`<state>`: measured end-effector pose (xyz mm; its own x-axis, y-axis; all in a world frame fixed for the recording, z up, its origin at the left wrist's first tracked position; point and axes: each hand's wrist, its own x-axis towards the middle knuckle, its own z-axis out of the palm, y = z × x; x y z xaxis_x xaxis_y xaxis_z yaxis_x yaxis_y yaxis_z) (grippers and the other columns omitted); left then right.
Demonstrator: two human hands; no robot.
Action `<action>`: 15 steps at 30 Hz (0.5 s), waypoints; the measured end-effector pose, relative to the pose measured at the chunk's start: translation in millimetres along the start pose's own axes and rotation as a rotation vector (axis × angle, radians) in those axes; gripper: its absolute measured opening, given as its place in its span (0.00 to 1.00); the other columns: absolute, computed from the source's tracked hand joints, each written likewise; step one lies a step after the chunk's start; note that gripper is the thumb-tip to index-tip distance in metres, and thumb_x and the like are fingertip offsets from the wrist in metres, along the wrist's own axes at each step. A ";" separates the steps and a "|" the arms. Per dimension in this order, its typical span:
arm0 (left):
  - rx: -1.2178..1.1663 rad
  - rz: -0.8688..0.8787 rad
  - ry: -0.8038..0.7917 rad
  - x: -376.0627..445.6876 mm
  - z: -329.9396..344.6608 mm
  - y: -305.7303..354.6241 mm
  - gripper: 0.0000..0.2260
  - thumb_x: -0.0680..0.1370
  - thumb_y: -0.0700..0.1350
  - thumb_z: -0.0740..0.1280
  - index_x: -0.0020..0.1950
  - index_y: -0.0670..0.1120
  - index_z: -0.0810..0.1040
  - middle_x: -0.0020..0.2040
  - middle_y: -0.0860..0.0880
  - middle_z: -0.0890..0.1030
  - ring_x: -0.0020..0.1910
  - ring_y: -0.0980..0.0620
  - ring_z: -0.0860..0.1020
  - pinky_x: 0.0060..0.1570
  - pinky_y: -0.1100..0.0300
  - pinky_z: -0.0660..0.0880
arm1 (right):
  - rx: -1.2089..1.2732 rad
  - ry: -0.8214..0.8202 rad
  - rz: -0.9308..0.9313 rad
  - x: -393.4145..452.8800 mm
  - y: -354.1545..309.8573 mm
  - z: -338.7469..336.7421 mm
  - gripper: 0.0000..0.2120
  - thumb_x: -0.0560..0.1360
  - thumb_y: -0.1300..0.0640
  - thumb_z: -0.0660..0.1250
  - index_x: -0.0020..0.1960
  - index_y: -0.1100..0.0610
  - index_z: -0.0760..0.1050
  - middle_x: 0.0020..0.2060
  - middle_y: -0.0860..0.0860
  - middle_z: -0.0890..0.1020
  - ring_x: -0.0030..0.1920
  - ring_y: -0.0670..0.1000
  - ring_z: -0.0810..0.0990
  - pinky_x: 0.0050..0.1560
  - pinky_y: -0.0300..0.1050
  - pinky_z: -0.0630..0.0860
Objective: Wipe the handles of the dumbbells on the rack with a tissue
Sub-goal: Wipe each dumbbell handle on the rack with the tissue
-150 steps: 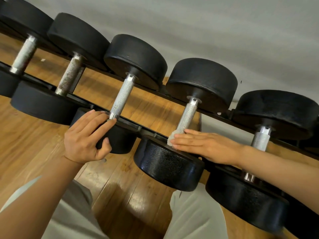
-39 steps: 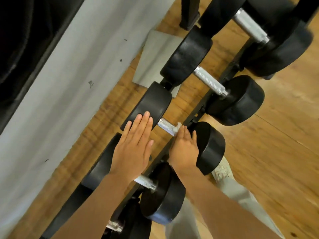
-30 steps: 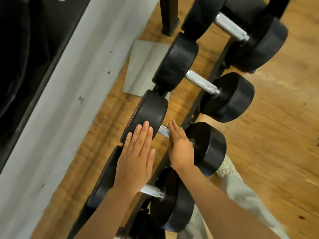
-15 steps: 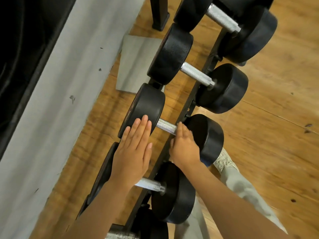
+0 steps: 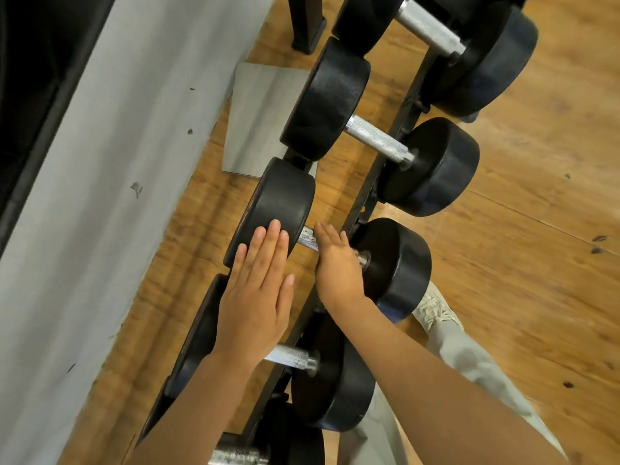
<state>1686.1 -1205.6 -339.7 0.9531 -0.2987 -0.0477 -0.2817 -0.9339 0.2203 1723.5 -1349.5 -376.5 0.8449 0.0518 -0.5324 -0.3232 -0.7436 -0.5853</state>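
Wooden floor (image 5: 523,203), grey wall (image 5: 110,203) alongside, a flat grey plate (image 5: 258,115) lying at the wall's foot. Item: black rack (image 5: 375,182) running diagonally through the view, carrying a row of dumbbells with black round heads and knurled metal handles. Item: dumbbell in hand (image 5: 396,266), third from the top of the view, its handle (image 5: 307,238) showing only as a short bright stretch between the two hands. Left hand (image 5: 258,290): laid flat, fingers straight and together, resting on the far head (image 5: 275,209) of that dumbbell, holding nothing. Right hand (image 5: 335,266): draped over the handle, fingers reaching across it; whether they curl round the bar cannot be told from above. Tissue: not visible now, presumably under the right palm against the bar, though a second or so ago a white edge of it showed at the fingertips. Change noted: the right hand has slid back and forth along this same handle over the last second, while the left has stayed put on the head. Reading: wiping of this handle is under way, likely near done. Remaining: next dumbbell (image 5: 426,166) up the rack and the one beyond (image 5: 486,62) show bare handles, untouched at this moment. Also present: lower dumbbell (image 5: 332,374), a light trouser leg and shoe (image 5: 432,307).
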 end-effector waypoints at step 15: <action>-0.040 0.004 -0.022 0.2 -3.7 -1.6 0.25 0.85 0.47 0.53 0.81 0.43 0.52 0.81 0.47 0.51 0.81 0.52 0.47 0.79 0.55 0.44 | 0.210 0.066 -0.210 0.9 -3.4 24.2 0.35 0.75 0.77 0.58 0.78 0.55 0.58 0.77 0.52 0.59 0.78 0.51 0.50 0.72 0.29 0.39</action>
<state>1687.1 -1203.4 -336.4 0.9493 -0.3069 -0.0683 -0.2802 -0.9244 0.2590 1715.0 -1330.8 -389.7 0.9261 0.1414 -0.3497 -0.2140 -0.5665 -0.7958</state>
